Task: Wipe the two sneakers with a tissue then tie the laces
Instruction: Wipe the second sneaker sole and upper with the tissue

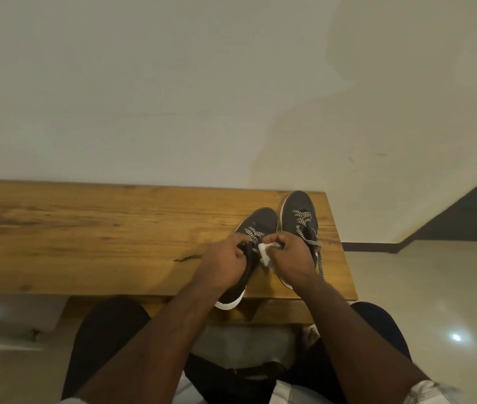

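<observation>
Two dark sneakers with white soles and black-and-white laces stand side by side at the right end of a wooden bench (85,228). My left hand (225,263) grips the left sneaker (260,221) around its collar, and this shoe's heel juts over the bench's front edge. My right hand (292,255) holds a crumpled white tissue (266,253) between the two shoes, against the left sneaker's side. Behind my right hand stands the right sneaker (297,205), its laces loose. One lace end (187,257) trails left on the bench.
The bench runs along a pale wall (173,97). Its right end stops just past the right sneaker, with a tiled floor (435,301) beyond. My knees sit under the bench's front edge. A white object (13,316) lies on the floor at the left.
</observation>
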